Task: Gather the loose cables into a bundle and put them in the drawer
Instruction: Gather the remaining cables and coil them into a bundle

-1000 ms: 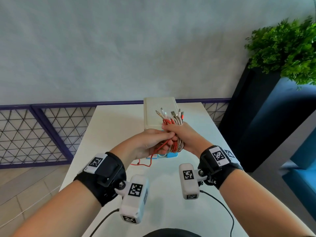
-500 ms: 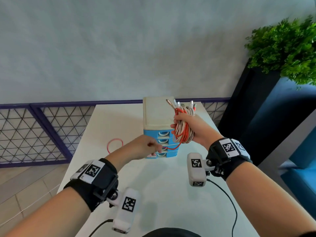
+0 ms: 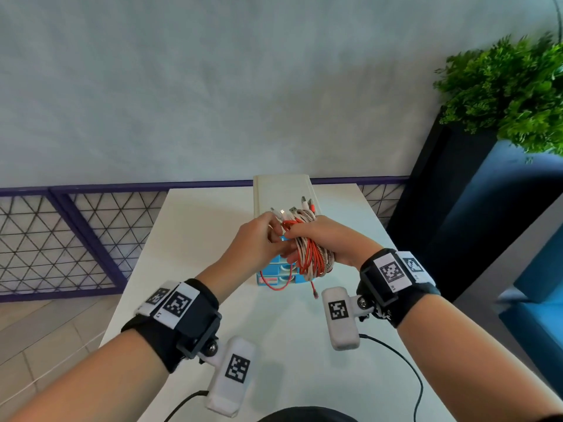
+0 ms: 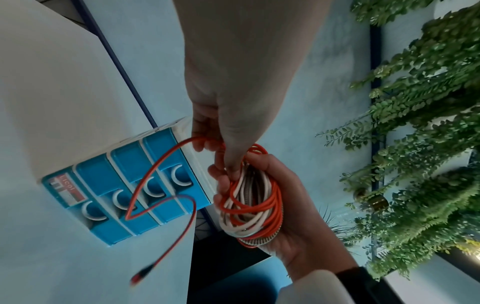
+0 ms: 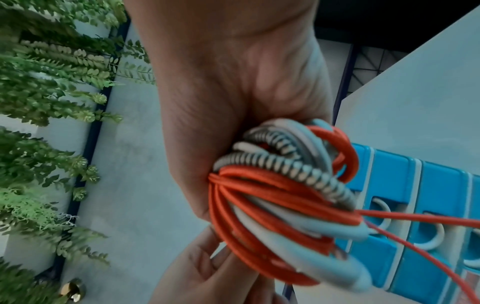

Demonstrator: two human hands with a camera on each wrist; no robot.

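A bundle of red, white and braided cables (image 3: 313, 258) is held in the air in front of the blue drawer unit (image 3: 271, 277). My right hand (image 3: 307, 237) grips the coil round its middle, plugs sticking up above the fist. My left hand (image 3: 274, 236) touches the bundle's left side and pinches a red cable strand (image 4: 166, 152). That strand loops down across the drawer fronts (image 4: 130, 185), and its plug end (image 4: 145, 274) hangs loose. In the right wrist view the coil (image 5: 272, 195) fills my palm, with the left fingers (image 5: 207, 267) below it. All drawers look closed.
The drawer unit's cream top (image 3: 281, 190) stands mid-table on the white table (image 3: 198, 226). A purple mesh railing (image 3: 76, 233) runs along behind it. A dark planter with a green plant (image 3: 505, 86) and a blue seat (image 3: 536, 284) stand on the right.
My left hand has come up from near the drawer fronts to the bundle and taken a red strand. My right hand has brought the bundle down and left, in front of the drawers.
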